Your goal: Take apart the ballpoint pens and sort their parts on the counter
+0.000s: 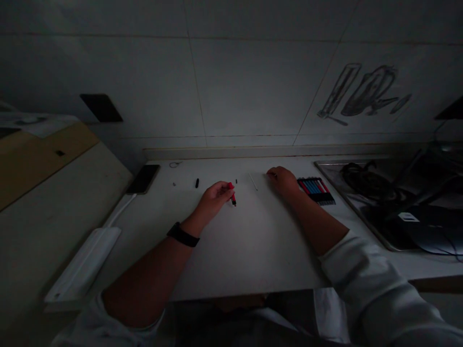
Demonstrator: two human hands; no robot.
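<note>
My left hand (pixel 214 196) rests on the white tabletop (pixel 238 246) with its fingers closed round a red pen with a black tip (pixel 232 193). A black band sits on that wrist. My right hand (pixel 282 179) lies knuckles-up further right, fingers curled down onto the table; whether anything is under them is hidden. A thin white stick (pixel 253 181) lies between the two hands. A small black cap (pixel 197 182) and a tiny black piece (pixel 236 181) lie just beyond my left hand. A row of red and blue pens (pixel 316 188) lies right beside my right hand.
A dark phone (pixel 143 178) lies at the table's back left, with a long white case (pixel 85 265) along the left edge. A metal tray (pixel 394 202) holding dark cables and a dark device stands at the right. A tiled wall runs behind.
</note>
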